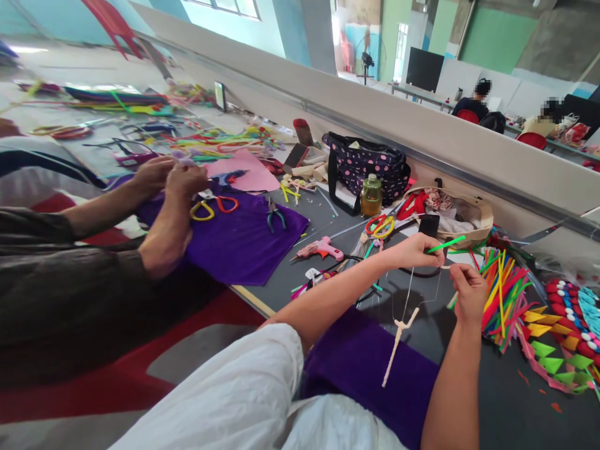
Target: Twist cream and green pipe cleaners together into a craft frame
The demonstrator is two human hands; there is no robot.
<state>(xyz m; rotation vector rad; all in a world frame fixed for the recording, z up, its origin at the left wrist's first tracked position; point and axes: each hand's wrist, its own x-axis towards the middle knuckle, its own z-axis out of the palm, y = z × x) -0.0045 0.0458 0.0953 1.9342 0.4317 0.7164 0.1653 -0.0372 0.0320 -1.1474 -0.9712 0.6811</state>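
Note:
My left hand (417, 250) pinches a green pipe cleaner (446, 244) that sticks out to the right. My right hand (469, 290) grips the near end of a thin wire frame (424, 300), from which a cream-coloured wrapped strand (398, 340) hangs over a purple cloth (370, 369) on my lap edge. Both hands hover above the dark grey table (497, 394), close together, beside a bundle of coloured pipe cleaners (504, 297).
A co-worker's hands (169, 178) work at the left over another purple cloth (244, 237) with pliers (275, 215). A pink glue gun (321, 249), a jar (371, 195), a polka-dot bag (365, 164), a basket (462, 215) and paper bunting (560, 350) crowd the table.

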